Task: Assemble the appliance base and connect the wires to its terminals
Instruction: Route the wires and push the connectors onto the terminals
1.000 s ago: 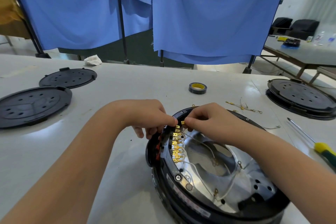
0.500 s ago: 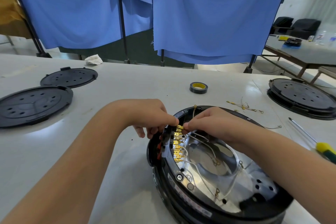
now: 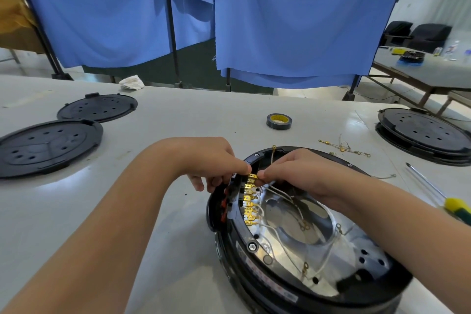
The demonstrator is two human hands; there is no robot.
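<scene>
Terminal row (image 3: 249,201): long axis 12–6; top connector pinched between left hand (image 3: 216,160) and right hand (image 3: 293,173).

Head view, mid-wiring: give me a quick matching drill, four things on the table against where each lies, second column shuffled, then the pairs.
Things:
1. tape roll
2. screwdriver
3. loose wires
4. crumpled rag

Places:
A. far edge of the table, in front of the blue curtains
B. beyond both hands, middle of the table
C. right edge of the view, yellow and green handle nearest the camera
D. between the open appliance base and the closed black unit on the right

Pairs: 1-B, 2-C, 3-D, 4-A
</scene>
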